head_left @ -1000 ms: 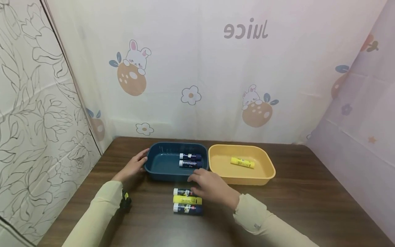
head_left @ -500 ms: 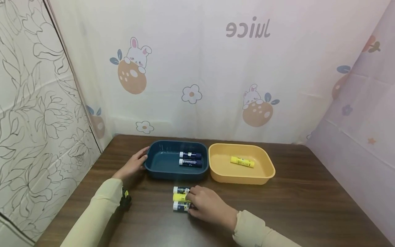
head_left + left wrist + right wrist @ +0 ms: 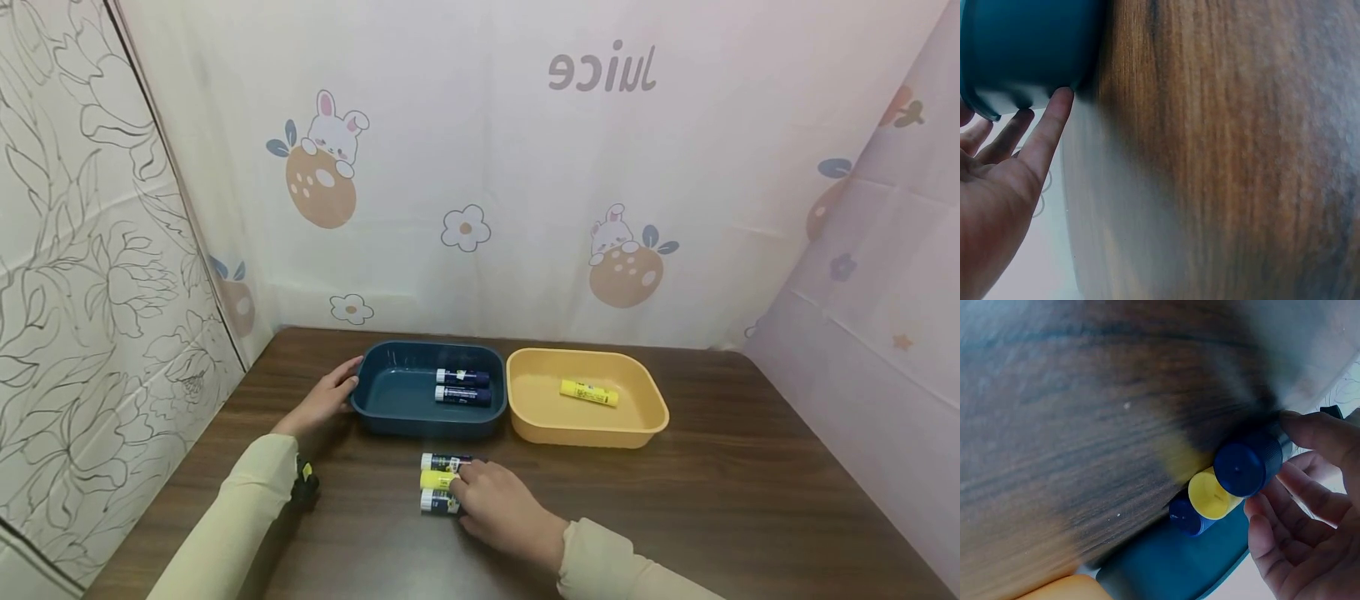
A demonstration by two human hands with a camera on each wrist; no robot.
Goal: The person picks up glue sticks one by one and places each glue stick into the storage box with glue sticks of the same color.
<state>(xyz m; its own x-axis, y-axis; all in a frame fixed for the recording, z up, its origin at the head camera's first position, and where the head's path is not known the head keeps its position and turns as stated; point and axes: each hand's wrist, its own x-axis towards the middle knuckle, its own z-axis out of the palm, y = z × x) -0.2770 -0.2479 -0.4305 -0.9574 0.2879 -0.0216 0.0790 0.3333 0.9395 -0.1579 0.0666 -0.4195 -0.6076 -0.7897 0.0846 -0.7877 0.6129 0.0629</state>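
Observation:
Three glue sticks lie side by side on the table: a far dark blue glue stick point(image 3: 442, 462), a yellow glue stick point(image 3: 437, 480) and a near dark blue glue stick point(image 3: 438, 502). My right hand point(image 3: 501, 504) covers their right ends. In the right wrist view its thumb point(image 3: 1316, 432) and curled fingers point(image 3: 1310, 487) hold the near dark blue stick point(image 3: 1244, 467) from two sides. My left hand point(image 3: 324, 404) touches the left end of the blue tray point(image 3: 427, 427); its straight fingers point(image 3: 1054, 125) rest against the outer wall.
Inside the blue tray lie two dark blue glue sticks point(image 3: 462, 387). A yellow tray point(image 3: 585, 435) stands against its right side, with one yellow glue stick point(image 3: 589, 393) in it. A patterned curtain point(image 3: 480, 167) hangs behind the wooden table point(image 3: 720, 500).
My right hand has come down from beside the blue tray's front edge onto the row of glue sticks, its fingers now closing on the near one. The left hand stays at the tray.

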